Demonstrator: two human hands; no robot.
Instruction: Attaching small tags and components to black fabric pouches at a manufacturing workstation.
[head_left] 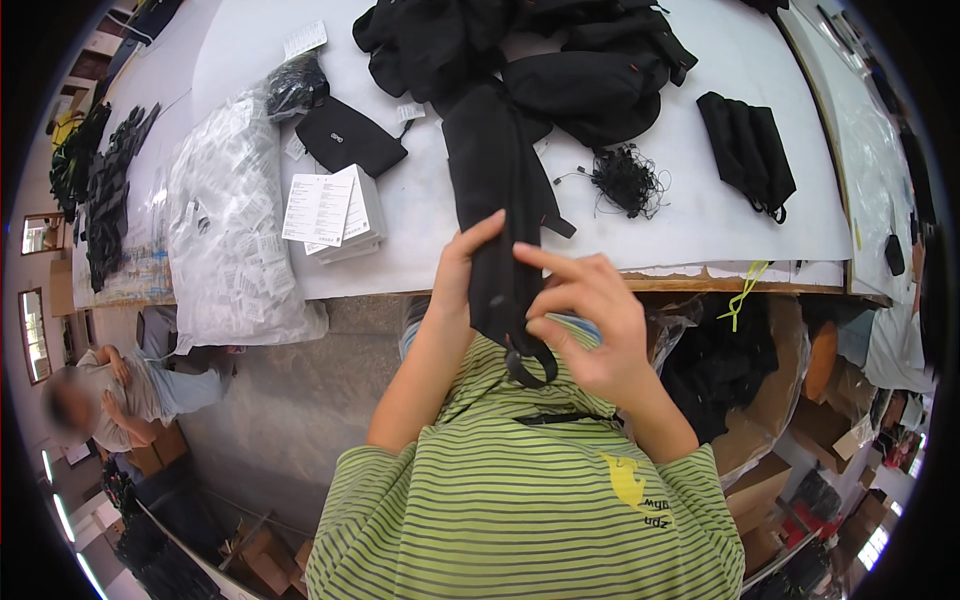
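Note:
A long black fabric pouch (490, 290) with a zip-like seam along it and a loop at its near end spans from the table edge toward my body. My left hand (462, 265) is closed round its left side, thumb on top. At its right edge is my right hand (590, 320): the index finger lies stretched on the cloth, while the thumb and bent fingers come together at the edge. Whatever small part sits between them is hidden. The far end of the pouch rests on the white table (410, 265), against more black pouches (590, 85).
On the table lie a stack of white printed cards (335, 215), a clear bag of white tags (235, 220), a flat black pouch (350, 140), tangled black cords (628, 182) and folded black pieces (745, 150). Below right stands a lined carton (780, 370). A person (130, 395) sits at left.

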